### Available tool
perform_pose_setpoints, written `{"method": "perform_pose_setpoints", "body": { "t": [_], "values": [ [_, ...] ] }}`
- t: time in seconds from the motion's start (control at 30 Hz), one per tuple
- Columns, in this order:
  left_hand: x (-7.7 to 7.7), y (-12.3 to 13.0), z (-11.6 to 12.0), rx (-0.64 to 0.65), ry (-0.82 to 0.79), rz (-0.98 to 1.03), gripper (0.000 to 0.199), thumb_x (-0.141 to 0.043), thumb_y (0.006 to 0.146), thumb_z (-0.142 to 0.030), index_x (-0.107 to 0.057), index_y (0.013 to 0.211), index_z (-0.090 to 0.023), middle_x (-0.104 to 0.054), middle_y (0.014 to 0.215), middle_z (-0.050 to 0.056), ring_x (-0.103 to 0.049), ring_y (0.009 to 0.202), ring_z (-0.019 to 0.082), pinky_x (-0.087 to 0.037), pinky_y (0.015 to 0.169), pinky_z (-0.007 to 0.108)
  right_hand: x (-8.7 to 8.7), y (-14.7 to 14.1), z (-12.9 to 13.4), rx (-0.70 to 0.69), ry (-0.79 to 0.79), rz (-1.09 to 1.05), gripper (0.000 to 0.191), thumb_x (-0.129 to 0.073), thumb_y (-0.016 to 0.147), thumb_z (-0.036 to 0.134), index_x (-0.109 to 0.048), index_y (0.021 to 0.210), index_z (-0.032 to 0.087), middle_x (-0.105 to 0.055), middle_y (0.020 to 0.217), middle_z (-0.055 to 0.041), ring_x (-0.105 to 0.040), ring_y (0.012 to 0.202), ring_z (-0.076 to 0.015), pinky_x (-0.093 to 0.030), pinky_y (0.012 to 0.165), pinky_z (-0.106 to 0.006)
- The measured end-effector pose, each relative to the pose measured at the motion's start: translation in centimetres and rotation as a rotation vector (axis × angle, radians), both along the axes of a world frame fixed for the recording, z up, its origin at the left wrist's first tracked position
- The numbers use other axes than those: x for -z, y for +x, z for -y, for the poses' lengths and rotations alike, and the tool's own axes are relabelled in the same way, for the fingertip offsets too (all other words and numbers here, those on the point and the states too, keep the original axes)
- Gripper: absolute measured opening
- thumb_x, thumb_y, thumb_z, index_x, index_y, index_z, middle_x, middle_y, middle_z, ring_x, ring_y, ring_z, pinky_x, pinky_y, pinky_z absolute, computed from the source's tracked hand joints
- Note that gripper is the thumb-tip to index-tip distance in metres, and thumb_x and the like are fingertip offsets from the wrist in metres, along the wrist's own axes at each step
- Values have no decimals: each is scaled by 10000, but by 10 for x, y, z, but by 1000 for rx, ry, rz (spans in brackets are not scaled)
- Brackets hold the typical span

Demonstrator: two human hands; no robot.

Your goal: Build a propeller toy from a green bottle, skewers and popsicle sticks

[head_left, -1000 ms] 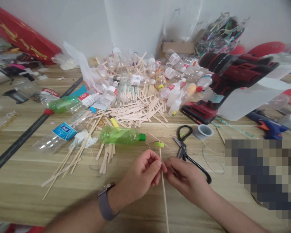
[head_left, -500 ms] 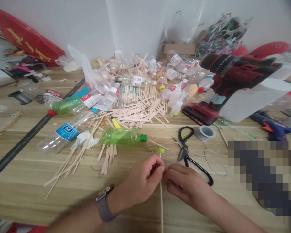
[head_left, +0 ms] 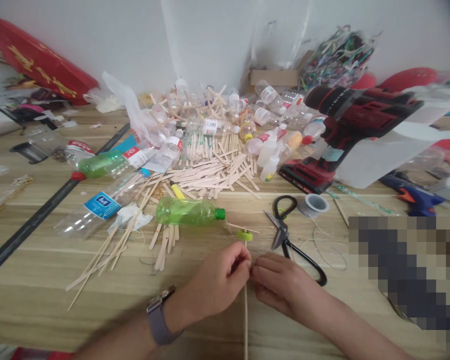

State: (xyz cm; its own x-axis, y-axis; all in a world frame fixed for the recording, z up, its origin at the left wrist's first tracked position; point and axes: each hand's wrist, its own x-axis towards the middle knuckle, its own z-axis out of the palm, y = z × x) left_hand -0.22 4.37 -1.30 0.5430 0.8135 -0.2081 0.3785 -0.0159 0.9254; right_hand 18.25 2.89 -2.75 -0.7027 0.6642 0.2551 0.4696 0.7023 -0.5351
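My left hand (head_left: 223, 275), with a watch at the wrist, is closed with its fingertips around a thin wooden stick (head_left: 246, 320). A light-green ring-like cap (head_left: 244, 235) sits at the stick's far end. My right hand (head_left: 288, 285) is closed in a pinch, its fingertips against the left ones; what is between them is hidden. Just beyond lies a green plastic bottle (head_left: 185, 211) on its side, with thin thread running near its green cap. Black-handled scissors (head_left: 281, 232) lie open beyond my right hand, beside a spool (head_left: 313, 205) of thin line.
Flat wooden sticks (head_left: 210, 177) and several plastic bottles are heaped at the back. A red and black cordless drill (head_left: 345, 130) stands at right, with a blue glue gun (head_left: 412, 195) behind it. Thin sticks and a clear bottle (head_left: 86, 215) lie at left, near a dark bar (head_left: 41, 220).
Both hands stay pinched together at the stick, with only tiny finger shifts. The whole view has slid slightly left.
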Motion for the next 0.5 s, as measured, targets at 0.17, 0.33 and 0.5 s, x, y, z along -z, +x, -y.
{"method": "perform_pose_setpoints", "body": {
  "t": [0.17,0.33,0.5],
  "values": [
    [0,0,-1,1,-15,2,98,-437,877,-195,-463,782,-201,-427,647,-60,-388,596,112,-291,553,254,0,1,-1,-13,-35,3,205,-405,903,121,-486,732,200,-578,695,-26,-512,642,-159,-376,583,-253],
    [0,-1,-1,22,-17,-3,103,-433,872,-179,-454,773,-202,-431,655,-57,-395,610,114,-294,562,255,0,2,-1,-25,-63,18,197,-409,892,117,-483,728,201,-584,719,-32,-519,661,-165,-383,598,-256],
    [1,-2,0,36,1,-7,104,-431,871,-175,-450,772,-203,-449,675,-50,-411,631,118,-300,573,256,-1,2,-1,-38,-60,36,190,-417,888,126,-484,726,200,-584,721,-35,-511,656,-168,-383,592,-260]
  ]
}}
